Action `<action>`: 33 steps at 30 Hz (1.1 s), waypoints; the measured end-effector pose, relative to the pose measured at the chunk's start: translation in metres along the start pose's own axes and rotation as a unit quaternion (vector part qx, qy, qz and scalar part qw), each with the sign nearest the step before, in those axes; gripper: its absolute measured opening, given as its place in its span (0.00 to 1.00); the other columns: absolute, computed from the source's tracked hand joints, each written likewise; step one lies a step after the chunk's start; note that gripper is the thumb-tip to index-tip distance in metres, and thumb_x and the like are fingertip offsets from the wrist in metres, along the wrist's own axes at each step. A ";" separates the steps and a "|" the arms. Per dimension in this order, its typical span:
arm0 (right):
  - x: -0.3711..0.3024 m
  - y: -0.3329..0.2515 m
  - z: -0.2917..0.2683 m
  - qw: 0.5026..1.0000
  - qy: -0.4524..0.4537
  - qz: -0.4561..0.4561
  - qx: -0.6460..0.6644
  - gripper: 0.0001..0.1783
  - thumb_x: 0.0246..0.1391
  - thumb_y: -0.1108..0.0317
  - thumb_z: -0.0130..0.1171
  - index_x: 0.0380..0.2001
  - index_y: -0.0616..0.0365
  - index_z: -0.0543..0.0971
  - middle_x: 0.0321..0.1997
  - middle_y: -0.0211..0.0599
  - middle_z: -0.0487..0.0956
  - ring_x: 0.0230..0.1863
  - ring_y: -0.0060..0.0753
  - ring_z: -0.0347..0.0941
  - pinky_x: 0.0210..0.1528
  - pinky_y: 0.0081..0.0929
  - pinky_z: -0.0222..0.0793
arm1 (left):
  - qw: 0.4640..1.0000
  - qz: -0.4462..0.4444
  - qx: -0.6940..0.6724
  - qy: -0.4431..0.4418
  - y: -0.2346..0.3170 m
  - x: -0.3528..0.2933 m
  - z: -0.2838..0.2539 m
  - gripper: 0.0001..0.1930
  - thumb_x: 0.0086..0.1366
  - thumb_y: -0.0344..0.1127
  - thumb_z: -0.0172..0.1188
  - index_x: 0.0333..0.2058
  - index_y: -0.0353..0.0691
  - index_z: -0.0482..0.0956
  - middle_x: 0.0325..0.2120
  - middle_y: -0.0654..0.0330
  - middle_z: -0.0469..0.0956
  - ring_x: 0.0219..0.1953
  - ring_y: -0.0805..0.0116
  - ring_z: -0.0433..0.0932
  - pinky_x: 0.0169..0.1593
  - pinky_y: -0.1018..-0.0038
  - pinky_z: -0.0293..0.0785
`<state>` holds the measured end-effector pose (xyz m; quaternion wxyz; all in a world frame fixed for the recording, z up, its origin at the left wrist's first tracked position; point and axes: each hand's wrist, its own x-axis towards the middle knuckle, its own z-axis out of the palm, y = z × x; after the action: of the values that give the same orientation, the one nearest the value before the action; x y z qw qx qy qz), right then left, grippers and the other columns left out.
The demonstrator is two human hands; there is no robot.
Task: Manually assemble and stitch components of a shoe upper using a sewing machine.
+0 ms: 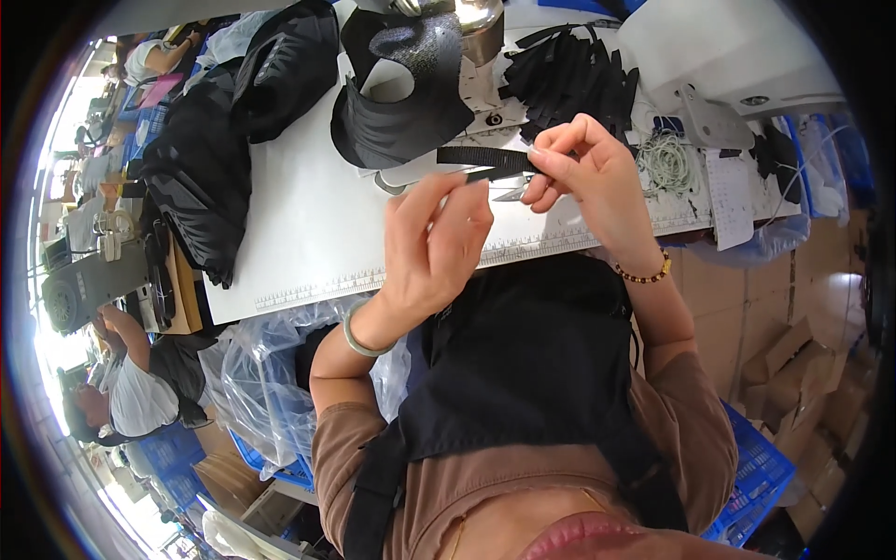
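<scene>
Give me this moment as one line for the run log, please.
left hand: pinching black strap | right hand: holding strap's other end | under hands: white table | behind: strap pile

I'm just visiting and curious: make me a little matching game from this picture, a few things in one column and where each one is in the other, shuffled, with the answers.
Things:
1. black strap piece
2. jade-green bangle
3. brown bead bracelet
4. pile of black strips

Places:
A. on the wrist of the right hand
B. lying on the white table, beyond the hands
C. pinched between the fingers of both hands
D. on the wrist of the left hand

Right pairs: 1-C, 2-D, 3-A, 4-B
</scene>
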<state>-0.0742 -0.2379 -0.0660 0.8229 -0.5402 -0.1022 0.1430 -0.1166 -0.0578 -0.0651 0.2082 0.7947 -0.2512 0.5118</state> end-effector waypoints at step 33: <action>0.000 0.022 0.003 0.967 0.002 -0.199 -0.156 0.07 0.50 0.74 0.60 0.32 0.62 0.73 0.28 0.26 0.75 0.29 0.14 0.69 0.33 0.13 0.66 | 0.774 -0.412 -0.458 -0.151 -0.001 0.013 0.014 0.08 0.55 0.18 0.58 0.36 0.30 0.77 0.35 0.58 0.75 0.36 0.75 0.75 0.40 0.81 0.74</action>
<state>-0.0779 -0.2270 -0.0849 0.7403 -0.6313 -0.2271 -0.0429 -0.1015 -0.0681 -0.0588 0.6977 0.6999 -0.1328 0.0756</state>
